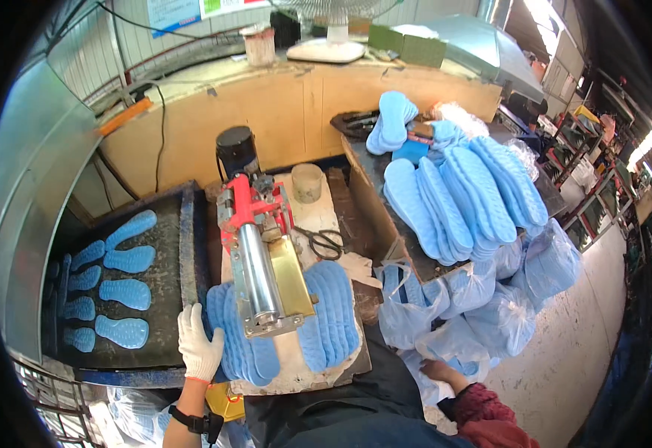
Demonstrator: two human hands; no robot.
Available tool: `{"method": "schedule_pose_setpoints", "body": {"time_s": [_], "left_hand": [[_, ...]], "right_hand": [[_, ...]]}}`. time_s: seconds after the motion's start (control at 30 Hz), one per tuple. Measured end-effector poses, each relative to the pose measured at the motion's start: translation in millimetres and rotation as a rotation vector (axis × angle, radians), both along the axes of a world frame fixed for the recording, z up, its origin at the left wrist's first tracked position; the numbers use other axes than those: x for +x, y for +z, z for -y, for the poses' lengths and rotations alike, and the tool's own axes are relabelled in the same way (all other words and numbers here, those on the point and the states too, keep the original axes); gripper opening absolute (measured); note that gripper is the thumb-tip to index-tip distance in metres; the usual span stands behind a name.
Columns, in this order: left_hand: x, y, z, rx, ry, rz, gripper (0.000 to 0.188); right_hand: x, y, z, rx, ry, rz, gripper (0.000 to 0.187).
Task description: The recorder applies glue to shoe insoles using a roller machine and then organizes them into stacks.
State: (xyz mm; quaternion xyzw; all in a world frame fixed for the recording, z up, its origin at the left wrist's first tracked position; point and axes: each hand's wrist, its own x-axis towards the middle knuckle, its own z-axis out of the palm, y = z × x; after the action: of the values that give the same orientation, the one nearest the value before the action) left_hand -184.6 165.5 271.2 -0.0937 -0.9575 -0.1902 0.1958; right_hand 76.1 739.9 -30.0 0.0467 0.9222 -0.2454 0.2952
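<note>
My left hand (pixel 200 345), in a white glove, has its fingers stretched out and holds nothing. It is between the dark belt bed (pixel 163 276) and a fanned row of blue insoles (pixel 245 351), its thumb beside that row. A roller machine (pixel 260 272) with a red frame stands over the board, with a second row of insoles (pixel 331 317) to its right. My right hand (pixel 444 375), bare below a maroon sleeve, is closed at the edge of a clear plastic bag (pixel 423 388) beside my lap. The bag partly hides its fingertips.
Single insoles (pixel 126 293) lie spaced on the belt bed. Stacked insoles (pixel 453 198) cover the raised table at right, with filled bags (pixel 490 321) piled below. Scissors (pixel 320 243) and a cup (pixel 307 183) sit behind the machine. A fan (pixel 333 45) stands on the back ledge.
</note>
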Motion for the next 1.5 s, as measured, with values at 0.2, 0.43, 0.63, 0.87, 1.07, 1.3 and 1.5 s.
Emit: {"method": "schedule_pose_setpoints", "body": {"time_s": [0.2,0.43,0.63,0.87,1.07,1.3,1.5], "left_hand": [[-10,-11,0,0.017,-0.009,-0.048,0.065],[-7,-9,4,-0.009,-0.012,-0.076,0.061],[-8,5,-9,-0.033,0.024,0.015,0.061],[-16,9,-10,-0.053,0.029,0.103,0.063],[-16,5,-10,-0.099,0.058,0.110,0.063],[-20,6,-9,-0.053,0.034,0.126,0.064],[-15,7,-7,-0.034,0.036,0.139,0.064]], "right_hand": [[-111,364,67,-0.523,-0.147,-0.251,0.040],[-313,517,85,-0.255,-0.026,-0.917,0.034],[-558,499,-4,0.208,-0.442,-1.093,0.064],[-631,445,11,0.560,-0.637,-0.666,0.098],[-648,452,-19,0.460,-0.709,-0.782,0.083],[-608,511,42,0.377,-0.555,-1.191,0.064],[-569,460,160,-0.297,-0.247,-1.088,0.063]]}}
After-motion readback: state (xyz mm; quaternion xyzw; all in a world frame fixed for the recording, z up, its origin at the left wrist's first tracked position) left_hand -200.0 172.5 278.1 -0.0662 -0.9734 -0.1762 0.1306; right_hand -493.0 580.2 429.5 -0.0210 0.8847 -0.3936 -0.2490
